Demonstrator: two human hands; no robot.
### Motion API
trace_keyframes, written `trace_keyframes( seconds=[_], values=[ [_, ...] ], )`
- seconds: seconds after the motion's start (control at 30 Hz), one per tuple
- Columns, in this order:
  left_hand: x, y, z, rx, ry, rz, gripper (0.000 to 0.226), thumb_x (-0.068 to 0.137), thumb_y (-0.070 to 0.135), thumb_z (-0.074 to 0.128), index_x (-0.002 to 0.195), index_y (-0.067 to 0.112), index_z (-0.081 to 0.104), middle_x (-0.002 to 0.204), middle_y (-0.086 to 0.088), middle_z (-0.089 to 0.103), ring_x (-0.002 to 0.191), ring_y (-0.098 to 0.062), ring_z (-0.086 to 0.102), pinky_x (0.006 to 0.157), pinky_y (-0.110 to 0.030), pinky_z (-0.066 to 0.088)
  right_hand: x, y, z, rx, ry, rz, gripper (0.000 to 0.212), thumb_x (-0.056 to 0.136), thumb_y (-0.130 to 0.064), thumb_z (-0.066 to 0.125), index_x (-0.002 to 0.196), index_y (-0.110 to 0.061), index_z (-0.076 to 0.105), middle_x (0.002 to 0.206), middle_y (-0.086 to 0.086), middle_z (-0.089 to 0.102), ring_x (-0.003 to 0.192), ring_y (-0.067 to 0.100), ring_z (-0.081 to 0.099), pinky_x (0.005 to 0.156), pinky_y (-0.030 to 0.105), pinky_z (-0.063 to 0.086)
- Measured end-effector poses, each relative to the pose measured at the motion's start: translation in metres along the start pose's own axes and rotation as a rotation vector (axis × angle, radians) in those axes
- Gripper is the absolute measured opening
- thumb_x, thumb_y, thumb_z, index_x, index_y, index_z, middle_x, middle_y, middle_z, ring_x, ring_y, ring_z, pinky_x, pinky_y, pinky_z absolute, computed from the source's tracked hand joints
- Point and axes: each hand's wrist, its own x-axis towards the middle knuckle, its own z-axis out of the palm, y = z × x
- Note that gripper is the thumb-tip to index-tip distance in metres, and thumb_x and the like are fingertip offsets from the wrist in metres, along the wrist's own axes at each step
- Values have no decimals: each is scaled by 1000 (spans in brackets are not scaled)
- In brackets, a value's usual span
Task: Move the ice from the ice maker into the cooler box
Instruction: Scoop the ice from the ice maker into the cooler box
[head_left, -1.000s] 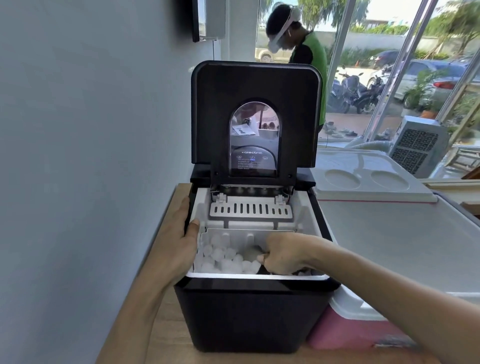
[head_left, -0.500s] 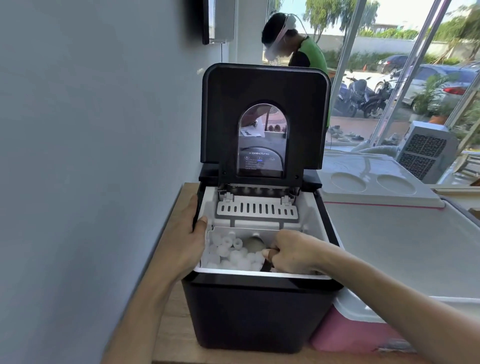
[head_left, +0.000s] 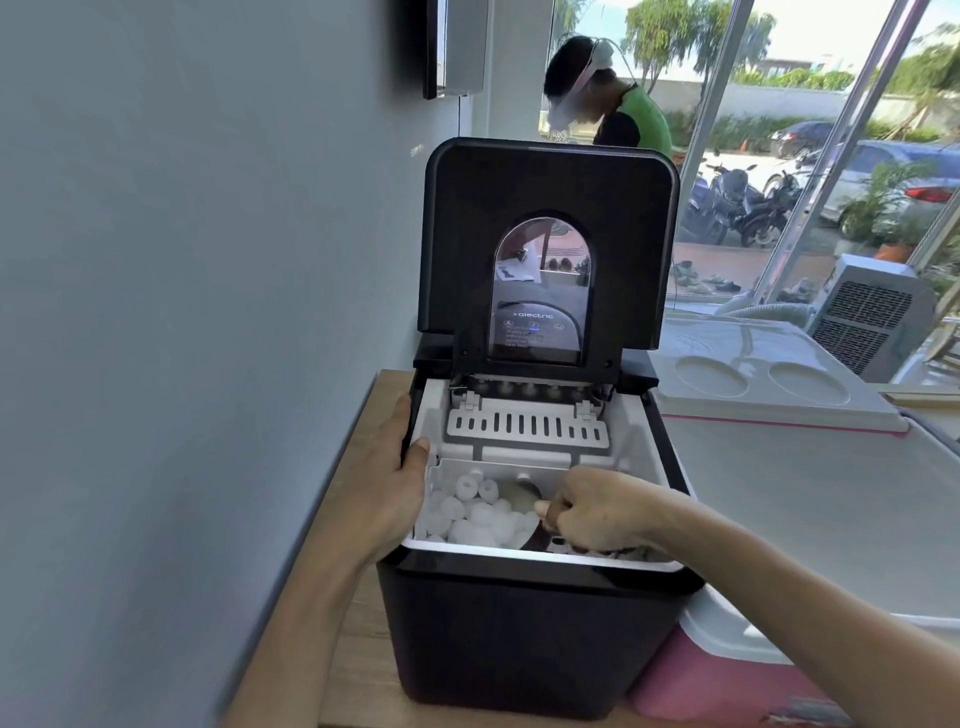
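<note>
The black ice maker (head_left: 530, 634) stands on a wooden counter with its lid (head_left: 550, 197) raised upright. Several white ice pieces (head_left: 470, 512) fill the left part of its white basket. My right hand (head_left: 597, 512) is inside the basket, shut on the dark handle of a metal scoop (head_left: 517, 499) whose bowl lies among the ice. My left hand (head_left: 395, 483) grips the machine's left rim, thumb hooked over the inner edge. The pink cooler box (head_left: 727, 680) with a white rim sits just right of the machine, partly hidden by my right forearm.
A grey wall runs close along the left. The cooler's white lid (head_left: 763, 374) with two round recesses stands open behind it. A person in a green top stands behind the ice maker near large windows. A white air cooler unit (head_left: 872, 312) sits at the far right.
My right hand has shifted back and slightly up in the basket, and the scoop's metal bowl now shows among the ice. My left hand stays on the rim.
</note>
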Motion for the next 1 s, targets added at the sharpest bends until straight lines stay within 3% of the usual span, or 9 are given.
trace_keyframes(
  seconds=[0.23,0.4,0.57,0.73,1.0],
  values=[
    [-3,6,-1,-59,-4,7,49,100,22,29,144,37,13,123,34,17,116,13,18,96,-9,13,-7,7,-9,47,47,-16,53,98,-37,41,51,-18,27,53,1,32,41,13,23,43,23,23],
    [-1,1,-1,-87,-7,26,48,100,22,26,142,44,16,130,35,19,123,12,19,101,-11,13,-11,8,-7,82,105,-33,52,99,-35,40,51,-19,27,64,8,39,40,13,23,41,22,23],
    [0,-1,0,-118,-29,5,48,101,24,24,144,40,13,135,32,15,124,13,16,102,-11,11,-14,10,-5,99,133,-47,51,98,-35,41,52,-19,26,61,6,36,35,9,21,35,17,22],
    [1,-3,0,-117,-33,-11,48,101,26,23,145,40,12,134,31,16,125,10,17,103,-12,10,-17,12,-6,186,149,-75,51,98,-38,43,54,-20,24,65,9,36,48,16,24,47,24,25],
    [2,-3,2,-122,-28,-24,47,101,25,22,145,36,13,134,30,16,123,11,16,102,-11,11,-17,14,-3,204,182,-94,47,98,-40,42,57,-20,26,63,7,33,45,14,23,45,25,21]
  ],
)
